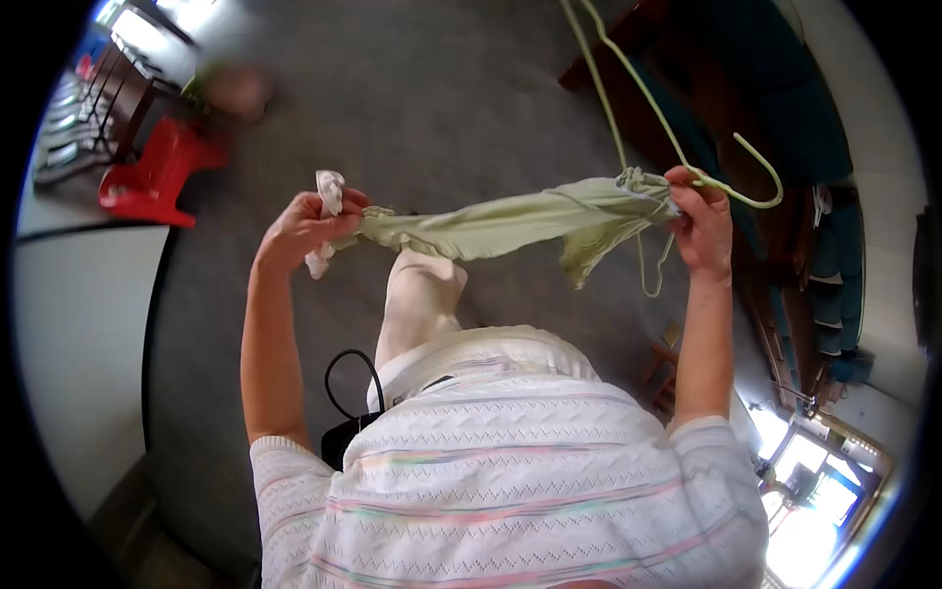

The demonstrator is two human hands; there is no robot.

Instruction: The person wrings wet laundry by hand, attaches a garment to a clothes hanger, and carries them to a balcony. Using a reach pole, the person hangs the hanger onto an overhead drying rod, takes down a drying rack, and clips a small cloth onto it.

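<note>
A light green cloth garment is stretched almost level between my two hands, its weave gathered into folds. My left hand is closed on its left end, and a crumpled whitish piece of cloth sticks out above and below the fingers. My right hand grips the other end, bunched together with the neck of a pale green clothes hanger. The hanger's hook points out to the right and its long thin arms reach up past the top of the view. A loose flap of the garment hangs down near my right hand.
A red plastic chair stands at the upper left on the grey floor. Dark wooden seating with teal cushions runs along the right. A bright doorway is at the lower right. A black bag hangs at my side.
</note>
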